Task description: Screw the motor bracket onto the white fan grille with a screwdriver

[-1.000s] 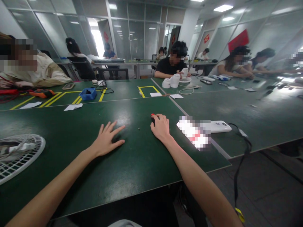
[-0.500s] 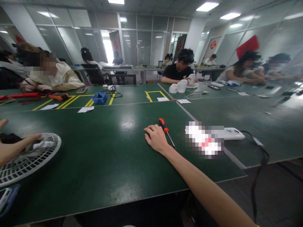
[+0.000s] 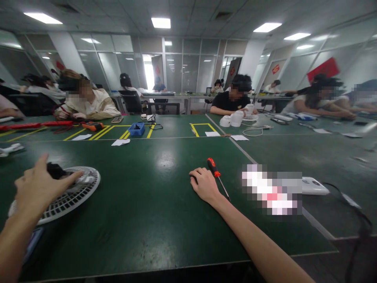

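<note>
My left hand (image 3: pixel 39 186) is open over a round white grille (image 3: pixel 85 195), like a fan cover, at the left. Its thumb and fingers are spread around a black part (image 3: pixel 55 170) and a white piece (image 3: pixel 86 179) lying on the grille; whether it touches them I cannot tell. My right hand (image 3: pixel 204 184) rests palm down on the green table, fingers curled and thumb drawn in. Something dark shows under its fingertips, too small to name or perhaps shadow. Just right of it lies a screwdriver (image 3: pixel 214 168) with a red and black handle.
A pixelated bright object (image 3: pixel 269 190) and a white power strip (image 3: pixel 314 186) with a cord lie at right. Farther off are a blue bin (image 3: pixel 136 129), paper slips (image 3: pixel 120 142) and white rounded parts (image 3: pixel 236 118). Co-workers sit across the table. A phone-like object (image 3: pixel 33 244) lies near left.
The view has turned left and up, so the table things sit farther right and lower. More of my left hand and the grille shows. My right hand stays beside the screwdriver.
</note>
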Tool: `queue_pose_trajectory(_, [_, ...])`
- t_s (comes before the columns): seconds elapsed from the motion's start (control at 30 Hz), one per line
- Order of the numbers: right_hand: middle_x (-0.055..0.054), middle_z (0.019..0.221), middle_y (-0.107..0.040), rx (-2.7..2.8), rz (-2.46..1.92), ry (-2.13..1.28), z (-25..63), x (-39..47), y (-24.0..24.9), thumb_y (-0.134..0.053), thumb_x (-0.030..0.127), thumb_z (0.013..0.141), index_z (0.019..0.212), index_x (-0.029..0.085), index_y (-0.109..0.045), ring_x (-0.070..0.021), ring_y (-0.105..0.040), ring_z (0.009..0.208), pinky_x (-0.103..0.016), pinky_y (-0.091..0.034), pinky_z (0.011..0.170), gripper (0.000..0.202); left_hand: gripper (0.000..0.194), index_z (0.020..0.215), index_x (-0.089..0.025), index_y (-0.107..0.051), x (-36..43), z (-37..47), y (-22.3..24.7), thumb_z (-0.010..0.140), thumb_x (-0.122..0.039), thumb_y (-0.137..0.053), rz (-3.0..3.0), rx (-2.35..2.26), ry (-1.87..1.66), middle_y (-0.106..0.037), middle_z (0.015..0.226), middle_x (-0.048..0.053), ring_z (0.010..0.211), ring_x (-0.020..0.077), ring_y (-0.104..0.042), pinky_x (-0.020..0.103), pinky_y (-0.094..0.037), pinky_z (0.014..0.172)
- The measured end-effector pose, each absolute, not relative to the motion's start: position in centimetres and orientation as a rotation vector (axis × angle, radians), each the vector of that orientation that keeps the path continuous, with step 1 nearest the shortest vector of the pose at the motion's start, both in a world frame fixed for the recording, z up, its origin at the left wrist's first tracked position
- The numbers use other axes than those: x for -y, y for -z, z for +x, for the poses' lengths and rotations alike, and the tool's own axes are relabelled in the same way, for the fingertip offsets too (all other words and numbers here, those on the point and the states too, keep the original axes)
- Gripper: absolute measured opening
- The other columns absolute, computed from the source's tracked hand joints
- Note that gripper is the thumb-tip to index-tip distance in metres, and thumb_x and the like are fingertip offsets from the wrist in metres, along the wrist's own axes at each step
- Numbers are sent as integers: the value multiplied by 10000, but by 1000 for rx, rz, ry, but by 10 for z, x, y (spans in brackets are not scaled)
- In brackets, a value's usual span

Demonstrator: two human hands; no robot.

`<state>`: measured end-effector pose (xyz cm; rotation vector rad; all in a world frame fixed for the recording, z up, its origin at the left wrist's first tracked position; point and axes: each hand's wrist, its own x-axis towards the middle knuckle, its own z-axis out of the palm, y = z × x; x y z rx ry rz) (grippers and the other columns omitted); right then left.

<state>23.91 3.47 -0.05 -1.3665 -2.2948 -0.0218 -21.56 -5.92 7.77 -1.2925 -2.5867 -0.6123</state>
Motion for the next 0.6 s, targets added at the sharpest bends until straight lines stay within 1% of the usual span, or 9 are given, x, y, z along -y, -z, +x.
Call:
queue_pose_trajectory(0.07, [-110,1086,-748,2285,-1351,23,240,-35,1,-559,146,957,1086,172,-766,-256,-626,1005,-382,-454,874,246,1075,1618,-186,-186,51,-198,-77,812,-883,-329,-1254,2599,598,-355,1631,209,1472,443,-385,608,-337,1177])
queue_pose_trajectory(0.1, [-112,1096,-745,2278,-1340,26,240,-35,1,-559,146,952,1080,177,-768,-261,-621,1026,-387,-456,885,246,1048,1618,-162,-194,46,-190,-76,838,-845,-348,-1287,2561,609,-376,1614,228,1476,444,-380,603,-322,1188])
queue_pose_trajectory(0.2, [-127,1156,-730,2234,-1304,45,241,-35,2,-570,148,931,1087,189,-767,-284,-598,1114,-413,-457,936,255,1043,1628,-125,-175,27,-162,-71,857,-768,-457,-1425,2465,693,-425,1576,256,1445,468,-418,618,-334,1175])
queue_pose_trajectory(0.27, [-136,1190,-721,2192,-1300,48,242,-36,3,-567,155,924,1152,191,-749,-297,-587,1153,-432,-457,960,293,1082,1636,-106,-135,14,-142,-67,849,-735,-531,-1574,2371,800,-419,1576,272,1460,475,-396,635,-313,1187])
queue_pose_trajectory(0.33, [-142,1204,-718,2151,-1318,29,244,-39,4,-559,174,926,1225,188,-718,-307,-588,1164,-445,-461,969,339,1118,1646,-141,-102,3,-120,-62,824,-714,-597,-1675,2269,958,-405,1592,259,1480,478,-366,646,-303,1196])
queue_pose_trajectory(0.43, [-159,1231,-710,2107,-1366,-6,246,-43,7,-562,217,931,1309,163,-665,-323,-585,1187,-459,-464,982,396,1154,1653,-205,-62,-11,-87,-56,793,-690,-662,-1785,2187,1190,-399,1609,215,1496,448,-361,637,-296,1216])
queue_pose_trajectory(0.47, [-170,1243,-703,2097,-1388,-13,246,-44,8,-569,231,929,1336,147,-644,-331,-580,1200,-466,-463,986,421,1145,1653,-241,-35,-14,-77,-54,802,-679,-663,-1821,2175,1290,-390,1621,193,1502,428,-365,622,-313,1217])
queue_pose_trajectory(0.53, [-187,1262,-689,2091,-1429,-26,246,-45,9,-579,247,929,1370,121,-611,-342,-569,1218,-477,-459,994,460,1111,1643,-292,48,-19,-62,-51,842,-632,-643,-1927,2127,1514,-345,1651,173,1492,382,-405,574,-388,1187])
queue_pose_trajectory(0.6, [-185,1249,-687,2104,-1455,-50,246,-45,10,-581,249,933,1332,127,-635,-343,-564,1218,-479,-455,996,421,1053,1628,-320,110,-20,-53,-47,894,-570,-601,-2019,2036,1704,-348,1651,164,1467,338,-454,538,-436,1155])
